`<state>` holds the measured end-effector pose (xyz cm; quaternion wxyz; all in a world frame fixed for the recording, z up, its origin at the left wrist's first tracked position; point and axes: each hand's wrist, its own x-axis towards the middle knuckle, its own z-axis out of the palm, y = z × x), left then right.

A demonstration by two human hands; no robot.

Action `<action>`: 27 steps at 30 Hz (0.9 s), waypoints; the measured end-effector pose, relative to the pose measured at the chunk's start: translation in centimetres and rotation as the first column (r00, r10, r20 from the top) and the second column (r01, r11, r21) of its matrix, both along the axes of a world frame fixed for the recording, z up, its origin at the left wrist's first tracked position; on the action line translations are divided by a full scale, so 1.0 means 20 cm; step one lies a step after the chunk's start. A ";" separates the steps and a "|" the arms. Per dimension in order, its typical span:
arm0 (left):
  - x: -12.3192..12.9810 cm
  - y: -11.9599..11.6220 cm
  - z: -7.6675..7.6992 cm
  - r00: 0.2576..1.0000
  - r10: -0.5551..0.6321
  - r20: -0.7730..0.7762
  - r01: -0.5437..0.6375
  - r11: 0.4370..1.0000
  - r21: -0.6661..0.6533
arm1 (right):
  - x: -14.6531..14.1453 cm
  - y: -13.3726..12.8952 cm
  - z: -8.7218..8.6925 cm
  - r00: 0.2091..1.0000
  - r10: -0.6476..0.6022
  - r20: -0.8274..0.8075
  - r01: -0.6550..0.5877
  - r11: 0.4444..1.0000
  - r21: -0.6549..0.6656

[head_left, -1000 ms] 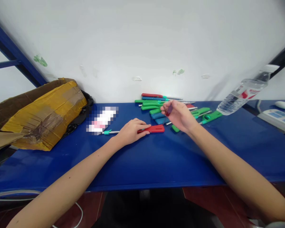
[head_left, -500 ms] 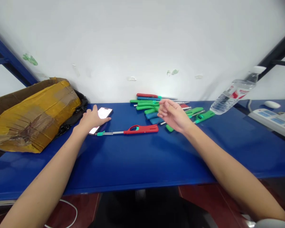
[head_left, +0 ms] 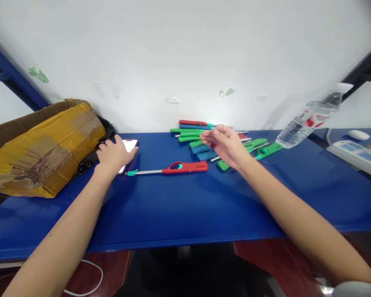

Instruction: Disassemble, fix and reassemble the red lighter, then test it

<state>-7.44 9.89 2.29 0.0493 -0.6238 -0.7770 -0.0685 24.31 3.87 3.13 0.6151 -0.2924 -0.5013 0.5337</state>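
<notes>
Upon the blue table (head_left: 173, 206), a red lighter (head_left: 190, 167) is lying flat, its nozzle pointing left. Just beyond that nozzle, the left hand (head_left: 114, 154) is spreading over a phone (head_left: 130, 144); whether it is gripping or merely resting, I cannot tell. Above the lighter's handle end, the right hand (head_left: 227, 146) is pinching a slim tool (head_left: 213, 143), fingertips together. Handling the phone seems to be the step in hand, the next move probably calling for a hold clear of the nozzle. Behind the lighter, other lighters (head_left: 190, 139) are heaping up; a taped box (head_left: 77, 128) is sitting to its left, a water bottle (head_left: 309, 123) showing to its right. A second ago the left hand was covering the lighter; now it is leaving it bare
</notes>
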 end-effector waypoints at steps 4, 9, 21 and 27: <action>0.19 -0.12 -0.05 0.796 -0.605 -0.006 0.590 0.774 0.228 | -0.04 0.00 0.01 0.994 0.096 -0.060 -0.097 0.995 -0.003; 0.40 -0.26 -0.19 0.354 -0.926 0.131 0.907 0.374 0.194 | -0.03 0.01 0.02 0.990 0.136 -0.046 -0.139 0.989 -0.058; 0.42 -0.25 -0.24 0.401 -0.899 0.177 0.868 0.435 0.238 | -0.02 0.01 0.00 1.000 0.019 -0.011 -0.020 0.998 -0.053; 0.42 -0.24 -0.26 0.344 -0.919 0.194 0.881 0.387 0.273 | -0.03 0.01 0.03 0.980 0.193 -0.039 -0.196 0.976 -0.097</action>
